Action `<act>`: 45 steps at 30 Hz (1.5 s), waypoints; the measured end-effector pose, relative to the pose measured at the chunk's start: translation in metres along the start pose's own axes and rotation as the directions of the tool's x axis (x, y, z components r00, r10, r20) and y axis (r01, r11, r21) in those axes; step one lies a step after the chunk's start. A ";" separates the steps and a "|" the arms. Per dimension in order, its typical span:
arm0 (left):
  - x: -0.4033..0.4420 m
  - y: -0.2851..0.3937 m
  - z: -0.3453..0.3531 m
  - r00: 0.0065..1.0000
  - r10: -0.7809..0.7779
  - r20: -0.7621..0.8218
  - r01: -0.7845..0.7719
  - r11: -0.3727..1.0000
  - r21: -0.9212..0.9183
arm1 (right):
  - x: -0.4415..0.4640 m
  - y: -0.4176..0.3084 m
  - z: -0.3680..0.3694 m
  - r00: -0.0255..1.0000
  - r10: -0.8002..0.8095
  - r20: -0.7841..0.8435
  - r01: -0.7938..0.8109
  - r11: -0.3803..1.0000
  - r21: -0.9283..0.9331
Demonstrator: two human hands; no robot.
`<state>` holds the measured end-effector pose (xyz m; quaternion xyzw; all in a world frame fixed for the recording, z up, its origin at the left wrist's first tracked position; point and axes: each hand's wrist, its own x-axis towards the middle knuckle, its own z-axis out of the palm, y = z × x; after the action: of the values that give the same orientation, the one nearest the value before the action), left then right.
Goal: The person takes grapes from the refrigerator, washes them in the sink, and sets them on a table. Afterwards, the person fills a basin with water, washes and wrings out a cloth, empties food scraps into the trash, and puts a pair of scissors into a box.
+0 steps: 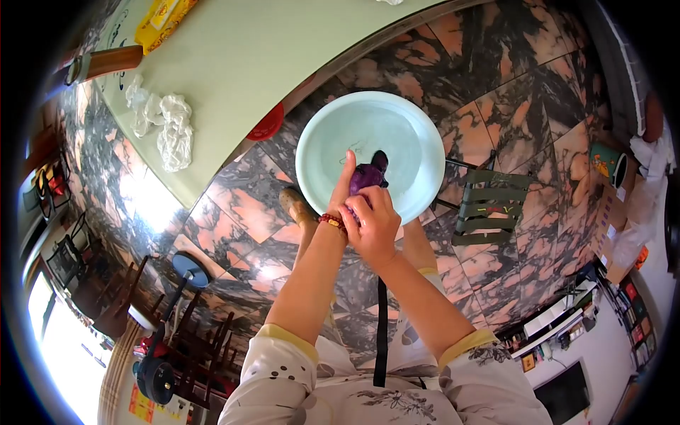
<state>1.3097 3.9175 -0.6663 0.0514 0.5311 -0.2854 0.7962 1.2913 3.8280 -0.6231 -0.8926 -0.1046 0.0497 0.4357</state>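
Observation:
Over a round pale-blue basin I see a dark purple thing with black, rounded parts; its kind is unclear. My left hand, a red beaded bracelet at its wrist, grips the purple thing from the left with the thumb pointing up. Curled fingers of my right hand press on the lower part of it, next to the left palm. Both hands partly cover the purple thing. A few thin dark marks show on the basin's inside.
A pale green table at the upper left bears crumpled clear plastic and a yellow packet. A red basin sits under its edge. Right of the blue basin stands a small slatted stool. Cardboard boxes lie far right.

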 end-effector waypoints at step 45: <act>-0.013 0.011 0.010 0.994 0.093 0.051 -0.099 0.987 0.124 | 0.004 -0.009 -0.001 0.996 -0.069 0.053 0.068 0.998 0.017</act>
<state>1.3199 3.9283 -0.6527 0.1208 0.4907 -0.2809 0.8159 1.2942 3.8334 -0.6149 -0.8836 -0.1463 0.0596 0.4408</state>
